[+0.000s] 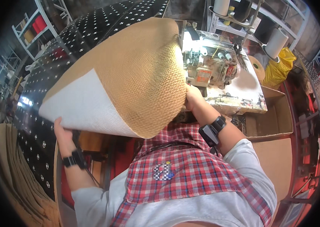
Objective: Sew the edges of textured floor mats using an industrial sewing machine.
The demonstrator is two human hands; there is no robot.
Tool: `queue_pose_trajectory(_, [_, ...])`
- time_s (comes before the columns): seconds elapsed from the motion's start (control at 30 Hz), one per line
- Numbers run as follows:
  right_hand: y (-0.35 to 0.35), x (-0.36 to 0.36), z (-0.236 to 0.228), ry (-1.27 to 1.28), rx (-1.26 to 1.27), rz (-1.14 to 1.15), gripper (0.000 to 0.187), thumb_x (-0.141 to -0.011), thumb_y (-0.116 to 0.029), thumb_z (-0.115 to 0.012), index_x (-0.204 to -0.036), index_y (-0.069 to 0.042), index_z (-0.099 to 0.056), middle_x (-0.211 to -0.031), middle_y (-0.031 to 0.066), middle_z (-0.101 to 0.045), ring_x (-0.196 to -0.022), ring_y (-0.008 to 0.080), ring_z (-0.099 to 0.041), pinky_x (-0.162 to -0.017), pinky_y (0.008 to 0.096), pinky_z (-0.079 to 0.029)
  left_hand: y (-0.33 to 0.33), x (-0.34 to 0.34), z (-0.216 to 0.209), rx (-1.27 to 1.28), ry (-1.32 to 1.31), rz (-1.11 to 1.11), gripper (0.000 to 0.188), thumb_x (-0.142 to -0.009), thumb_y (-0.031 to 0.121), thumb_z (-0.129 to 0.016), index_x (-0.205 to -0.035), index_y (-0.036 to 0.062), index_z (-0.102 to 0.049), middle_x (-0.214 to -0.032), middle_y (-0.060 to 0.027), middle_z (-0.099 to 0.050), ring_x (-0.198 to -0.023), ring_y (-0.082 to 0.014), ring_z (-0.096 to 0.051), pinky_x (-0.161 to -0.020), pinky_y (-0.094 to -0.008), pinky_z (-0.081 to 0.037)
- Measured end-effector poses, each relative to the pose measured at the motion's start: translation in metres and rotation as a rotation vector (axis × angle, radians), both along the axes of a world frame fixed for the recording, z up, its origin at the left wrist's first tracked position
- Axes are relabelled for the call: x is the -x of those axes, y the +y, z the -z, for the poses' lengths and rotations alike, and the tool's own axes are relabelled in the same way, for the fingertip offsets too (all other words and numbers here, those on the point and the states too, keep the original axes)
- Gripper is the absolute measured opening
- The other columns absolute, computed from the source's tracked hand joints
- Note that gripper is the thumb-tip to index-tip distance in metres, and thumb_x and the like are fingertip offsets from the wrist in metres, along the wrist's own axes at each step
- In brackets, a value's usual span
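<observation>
my left hand [63, 132] and right hand [191, 96] grip the curled woven mat [137, 72] at centre; it may slip, hiding the sewing machine [209, 64].

Tan woven mat [137, 72] with white underside, red-and-white plaid apron [182, 174], yellow bag [279, 68]

Sewing machine [209, 64] on worktable [243, 96]

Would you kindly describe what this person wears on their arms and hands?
Both hands are bare, without gloves. The left wrist carries a black band with a thin cable trailing from it; the right wrist has a black band with a boxy black device. Short white sleeves cover the upper arms.
</observation>
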State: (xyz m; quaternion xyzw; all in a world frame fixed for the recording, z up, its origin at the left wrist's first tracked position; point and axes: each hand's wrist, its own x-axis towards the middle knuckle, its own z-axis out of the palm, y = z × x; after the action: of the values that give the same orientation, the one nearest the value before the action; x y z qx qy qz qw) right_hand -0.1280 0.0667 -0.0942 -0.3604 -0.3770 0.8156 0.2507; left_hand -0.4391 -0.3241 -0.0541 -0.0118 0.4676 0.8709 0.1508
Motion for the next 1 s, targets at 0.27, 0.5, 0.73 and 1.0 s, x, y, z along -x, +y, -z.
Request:
queue_pose_trajectory(0.27, [-0.017,-0.001,0.002,0.199,0.029,-0.011,0.026,-0.085,-0.016,-0.048,-0.099,0.005,-0.051,-0.09,0.0127,-0.058,-0.076,0.0213,-0.058,-0.068,0.0337,-0.047,-0.024,-0.154,-0.021,-0.16,0.03,-0.154,0.055,-0.08,0.034,-0.046,-0.124,0.0044,-0.032,-0.123,-0.0107,-0.04,-0.112,-0.0268,-0.04,-0.091,-0.0417,-0.035])
queue_pose_trajectory(0.5, [-0.028,-0.01,-0.004,0.164,-0.027,-0.026,0.027,-0.085,-0.018,-0.047,-0.098,0.005,-0.049,-0.09,0.0132,-0.057,-0.076,0.0212,-0.058,-0.067,0.0343,-0.047,-0.007,-0.188,-0.017,-0.194,0.06,-0.138,0.055,-0.083,0.032,-0.044,-0.127,0.0035,-0.026,-0.127,-0.0115,-0.036,-0.115,-0.0269,-0.036,-0.095,-0.0407,-0.032])
queue_pose_trajectory(0.73, [-0.026,-0.017,-0.006,0.119,-0.152,-0.059,0.025,-0.083,-0.016,-0.05,-0.098,0.003,-0.05,-0.09,0.0103,-0.057,-0.076,0.0179,-0.056,-0.068,0.0306,-0.045,0.001,-0.191,0.002,-0.169,0.219,0.002,0.053,-0.085,0.033,-0.043,-0.126,0.0032,-0.027,-0.124,-0.0121,-0.039,-0.11,-0.0257,-0.042,-0.086,-0.0383,-0.039])
queue_pose_trajectory(1.0, [-0.038,-0.027,-0.028,-0.176,-0.476,-0.134,0.025,-0.076,-0.017,-0.061,-0.09,0.002,-0.054,-0.077,0.0069,-0.058,-0.064,0.0115,-0.054,-0.056,0.0253,-0.043,0.01,-0.189,0.017,-0.041,0.389,0.135,0.046,-0.086,0.034,-0.042,-0.122,0.0063,-0.033,-0.116,-0.0091,-0.047,-0.093,-0.0206,-0.052,-0.061,-0.0276,-0.044])
